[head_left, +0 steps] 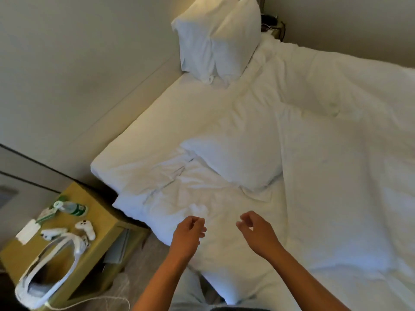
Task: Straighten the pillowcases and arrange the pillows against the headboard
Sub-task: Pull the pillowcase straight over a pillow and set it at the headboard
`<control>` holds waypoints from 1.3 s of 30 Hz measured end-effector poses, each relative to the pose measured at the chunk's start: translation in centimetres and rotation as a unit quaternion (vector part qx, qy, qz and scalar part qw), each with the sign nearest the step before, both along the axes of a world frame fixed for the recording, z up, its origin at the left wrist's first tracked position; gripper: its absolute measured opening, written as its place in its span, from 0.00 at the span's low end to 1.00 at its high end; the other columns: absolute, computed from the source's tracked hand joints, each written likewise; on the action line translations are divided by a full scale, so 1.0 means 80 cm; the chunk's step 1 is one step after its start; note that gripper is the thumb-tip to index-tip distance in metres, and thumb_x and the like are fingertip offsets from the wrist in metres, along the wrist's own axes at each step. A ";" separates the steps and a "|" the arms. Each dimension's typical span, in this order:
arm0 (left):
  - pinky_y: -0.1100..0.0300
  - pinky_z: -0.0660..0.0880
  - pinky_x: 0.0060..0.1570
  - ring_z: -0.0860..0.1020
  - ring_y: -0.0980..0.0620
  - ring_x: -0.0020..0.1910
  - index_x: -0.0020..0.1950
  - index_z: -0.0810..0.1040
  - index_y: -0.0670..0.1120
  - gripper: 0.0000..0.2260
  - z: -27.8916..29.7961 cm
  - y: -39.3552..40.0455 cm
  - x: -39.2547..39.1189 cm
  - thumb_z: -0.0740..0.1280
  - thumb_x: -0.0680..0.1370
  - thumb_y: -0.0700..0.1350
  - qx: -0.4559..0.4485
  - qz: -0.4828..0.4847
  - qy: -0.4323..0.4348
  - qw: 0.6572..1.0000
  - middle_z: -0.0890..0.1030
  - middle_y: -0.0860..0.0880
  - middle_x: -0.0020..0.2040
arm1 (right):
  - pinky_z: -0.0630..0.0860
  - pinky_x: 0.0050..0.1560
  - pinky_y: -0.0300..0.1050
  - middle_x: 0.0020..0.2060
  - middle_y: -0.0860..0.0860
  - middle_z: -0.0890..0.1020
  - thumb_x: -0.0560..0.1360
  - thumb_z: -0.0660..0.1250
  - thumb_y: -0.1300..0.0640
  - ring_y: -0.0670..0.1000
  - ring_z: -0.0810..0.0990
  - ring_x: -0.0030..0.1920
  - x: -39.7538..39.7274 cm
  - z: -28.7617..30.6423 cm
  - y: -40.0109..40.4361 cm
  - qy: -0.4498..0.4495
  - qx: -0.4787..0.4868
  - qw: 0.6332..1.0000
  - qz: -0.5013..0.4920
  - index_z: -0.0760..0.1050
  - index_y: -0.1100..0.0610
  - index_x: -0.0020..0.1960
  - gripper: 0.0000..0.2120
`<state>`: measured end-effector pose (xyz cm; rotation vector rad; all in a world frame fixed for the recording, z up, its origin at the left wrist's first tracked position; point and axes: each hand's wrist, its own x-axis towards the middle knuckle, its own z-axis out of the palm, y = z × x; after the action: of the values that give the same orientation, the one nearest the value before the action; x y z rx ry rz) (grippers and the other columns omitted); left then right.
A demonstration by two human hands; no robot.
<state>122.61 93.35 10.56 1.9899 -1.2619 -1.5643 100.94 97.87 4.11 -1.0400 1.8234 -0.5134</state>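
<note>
On the far left I see a yellow nightstand carrying a headset, two white controllers, a lying water bottle and a white card. To its right starts the bed, all white, its near corner rumpled. Against the pale headboard along the left, at the far end of the bed, two pillows stand propped upright, one in front of the other. Nearer to me, a third pillow lies flat on the mattress, well apart from the headboard, with a creased, flattened pillowcase spread just left of it, touching it.

My left hand hovers over the near sheet, fingers loosely curled, half closed, gripping nothing. My right hand is just beside it, thumb and fingers bent toward each other with a gap between, also empty. Both hands are near the flat pillow without touching it. Farther right, the duvet covers the remaining mattress in soft folds.
</note>
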 end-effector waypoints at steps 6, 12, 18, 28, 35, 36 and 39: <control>0.51 0.80 0.48 0.84 0.52 0.45 0.49 0.80 0.49 0.07 -0.010 -0.188 -0.043 0.65 0.81 0.50 -0.061 -0.024 0.005 0.998 0.85 0.50 0.44 | 0.73 0.60 0.43 0.63 0.48 0.80 0.81 0.68 0.46 0.49 0.79 0.63 -0.019 0.012 -0.187 0.084 -0.043 0.995 -0.032 0.75 0.51 0.66 0.16; 0.46 0.80 0.54 0.84 0.44 0.49 0.53 0.81 0.44 0.11 -0.046 -0.394 -0.109 0.65 0.80 0.51 0.002 0.027 0.079 0.997 0.85 0.45 0.47 | 0.72 0.70 0.54 0.74 0.53 0.72 0.81 0.67 0.44 0.56 0.73 0.72 -0.050 -0.016 -0.340 0.154 0.033 0.985 -0.065 0.67 0.50 0.76 0.26; 0.56 0.75 0.46 0.79 0.48 0.53 0.58 0.78 0.46 0.15 -0.126 -0.567 -0.172 0.64 0.80 0.56 -0.077 -0.090 -0.006 0.993 0.81 0.48 0.55 | 0.66 0.75 0.59 0.83 0.53 0.54 0.78 0.66 0.35 0.60 0.61 0.80 -0.085 -0.092 -0.450 0.243 0.118 0.960 -0.069 0.52 0.49 0.83 0.41; 0.38 0.65 0.68 0.69 0.39 0.72 0.78 0.56 0.55 0.49 -0.289 -0.667 -0.171 0.61 0.64 0.80 0.015 -0.269 -0.171 0.948 0.71 0.43 0.72 | 0.48 0.82 0.62 0.81 0.52 0.27 0.71 0.72 0.31 0.57 0.32 0.82 -0.086 -0.204 -0.510 0.160 0.177 0.971 -0.035 0.29 0.48 0.83 0.62; 0.47 0.76 0.52 0.80 0.38 0.57 0.69 0.65 0.47 0.42 -0.279 -0.644 -0.175 0.64 0.67 0.75 -0.034 -0.247 -0.144 0.958 0.81 0.42 0.60 | 0.50 0.82 0.63 0.81 0.50 0.27 0.71 0.72 0.31 0.56 0.32 0.82 -0.096 -0.203 -0.492 0.139 0.151 0.978 -0.025 0.31 0.47 0.83 0.61; 0.48 0.76 0.50 0.80 0.38 0.56 0.68 0.65 0.47 0.41 -0.269 -0.637 -0.177 0.65 0.68 0.75 -0.043 -0.245 -0.140 0.958 0.81 0.42 0.59 | 0.50 0.82 0.63 0.81 0.50 0.28 0.71 0.73 0.32 0.55 0.33 0.83 -0.097 -0.197 -0.486 0.140 0.144 0.979 -0.028 0.31 0.47 0.83 0.61; 0.52 0.72 0.45 0.81 0.38 0.55 0.65 0.67 0.48 0.37 -0.236 -0.611 -0.182 0.65 0.68 0.73 -0.071 -0.247 -0.131 0.957 0.82 0.44 0.55 | 0.52 0.82 0.62 0.82 0.49 0.30 0.71 0.73 0.33 0.54 0.35 0.83 -0.103 -0.170 -0.460 0.139 0.122 0.982 -0.034 0.33 0.46 0.83 0.60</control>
<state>108.02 44.48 -8.34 1.9317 -2.0437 -1.3749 92.72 61.08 -9.49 -0.9181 2.1119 -0.1826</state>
